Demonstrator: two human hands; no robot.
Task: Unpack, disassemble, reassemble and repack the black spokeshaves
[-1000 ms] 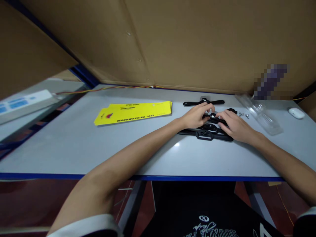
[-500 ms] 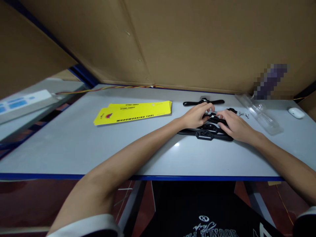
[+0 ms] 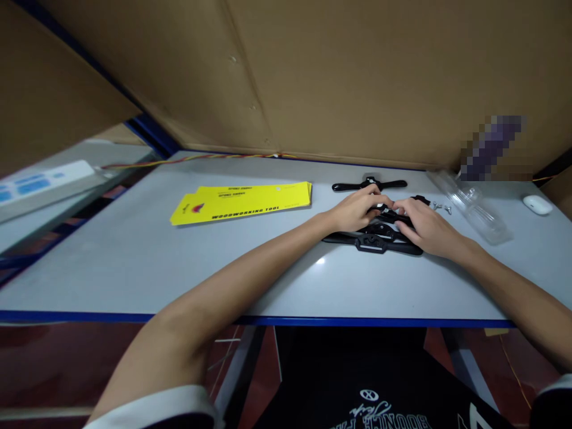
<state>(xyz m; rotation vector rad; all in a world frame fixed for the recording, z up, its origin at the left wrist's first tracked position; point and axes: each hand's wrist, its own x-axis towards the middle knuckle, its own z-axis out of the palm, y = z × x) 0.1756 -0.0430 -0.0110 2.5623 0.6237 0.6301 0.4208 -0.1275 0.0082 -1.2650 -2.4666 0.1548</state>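
My left hand and my right hand meet over a black spokeshave, fingers curled around its middle. My left fingertips press on its centre part, and my right fingers grip it from the other side; the exact contact is partly hidden. Just nearer to me lie more black spokeshave bodies, partly under my hands. Beyond my left hand rests another spokeshave with both handles showing. Several small silver screws and a small black part lie beyond my right hand.
Yellow printed cards lie left of my hands on the grey table. Clear plastic packaging and a white mouse-like object are at the right. A power strip sits far left; cardboard walls stand behind.
My left fingers have shifted slightly right, closer to my right fingertips over the spokeshave. The other things lie as before.
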